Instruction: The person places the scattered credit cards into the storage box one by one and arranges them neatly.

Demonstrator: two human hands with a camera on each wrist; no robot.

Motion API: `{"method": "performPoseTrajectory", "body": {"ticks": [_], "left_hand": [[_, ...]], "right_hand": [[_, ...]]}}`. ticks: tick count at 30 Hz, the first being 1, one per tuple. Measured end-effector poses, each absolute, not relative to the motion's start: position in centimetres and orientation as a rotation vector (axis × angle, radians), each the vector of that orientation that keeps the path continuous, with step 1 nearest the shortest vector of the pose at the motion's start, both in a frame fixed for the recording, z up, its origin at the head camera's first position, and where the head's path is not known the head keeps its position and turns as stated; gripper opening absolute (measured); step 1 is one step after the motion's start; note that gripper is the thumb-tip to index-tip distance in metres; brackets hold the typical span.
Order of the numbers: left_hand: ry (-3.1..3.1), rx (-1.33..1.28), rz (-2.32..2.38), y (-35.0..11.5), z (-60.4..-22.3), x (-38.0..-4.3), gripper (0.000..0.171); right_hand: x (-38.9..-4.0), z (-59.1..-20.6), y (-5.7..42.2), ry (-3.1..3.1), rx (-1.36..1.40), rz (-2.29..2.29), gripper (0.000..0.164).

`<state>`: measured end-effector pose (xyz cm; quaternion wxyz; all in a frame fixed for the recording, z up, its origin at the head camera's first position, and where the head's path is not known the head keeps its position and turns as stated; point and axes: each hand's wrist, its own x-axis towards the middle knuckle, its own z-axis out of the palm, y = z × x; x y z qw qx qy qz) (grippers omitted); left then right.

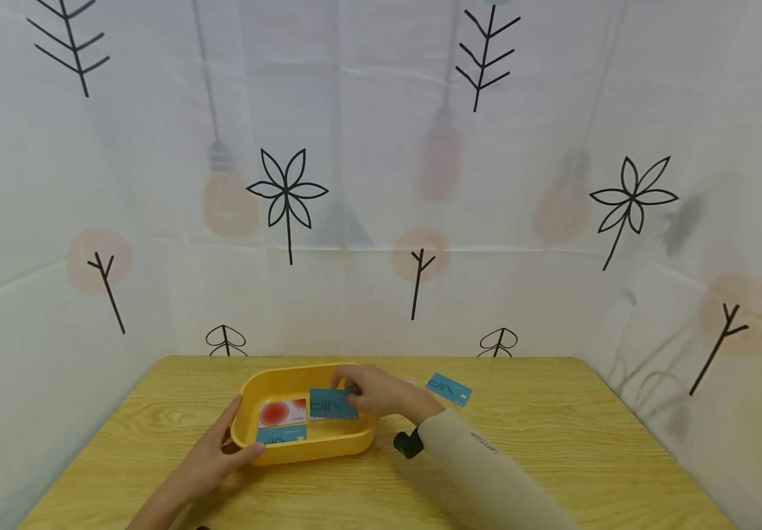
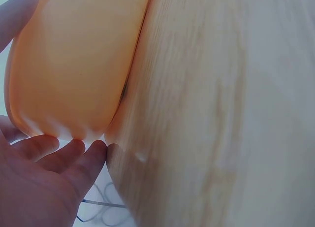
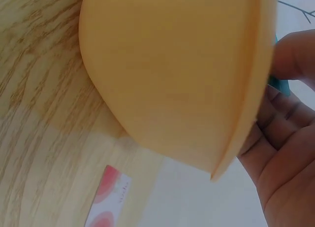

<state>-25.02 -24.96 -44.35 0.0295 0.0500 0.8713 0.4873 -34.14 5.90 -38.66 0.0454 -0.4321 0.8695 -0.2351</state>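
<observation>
A yellow plastic basin [image 1: 314, 448] stands on the table, in front of the person. My left hand [image 1: 205, 458] grips its left end, the thumb at the front rim and the fingers along the outer wall; the left wrist view shows those fingertips [image 2: 78, 147] against the wall. Over the basin's right side, my right hand [image 1: 381, 390] pinches a blue card [image 1: 330, 404] between thumb and fingers. Inside the basin lie a white card with red circles [image 1: 281, 414] and another blue card [image 1: 281, 434]. The held card partly covers a further pale card.
To the right of the basin, a blue card [image 1: 450, 389] lies on the wooden table [image 1: 553, 442]. A white card with red circles [image 3: 108, 197] lies near the basin, mostly behind the right wrist in the head view. A patterned white cloth [image 1: 367, 294] hangs behind the table.
</observation>
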Motion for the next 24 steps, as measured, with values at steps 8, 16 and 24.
{"method": "performPoseTrajectory", "body": {"ticks": [8,16,24], "left_hand": [[2.691,0.146,1.503,-24.9,-44.4,-25.0,0.101],[2.698,0.150,1.498,-24.8,-44.4,-25.0,0.101],[2.710,0.153,1.486,-24.9,-44.5,-25.1,0.102]], "right_hand": [[-34.5,-39.2,5.1,2.586,-1.330,-0.683,0.031],[-34.4,-39.7,4.8,2.598,-1.345,-0.623,0.031],[-34.6,-39.7,4.7,2.646,-1.315,-0.521,0.029]]}}
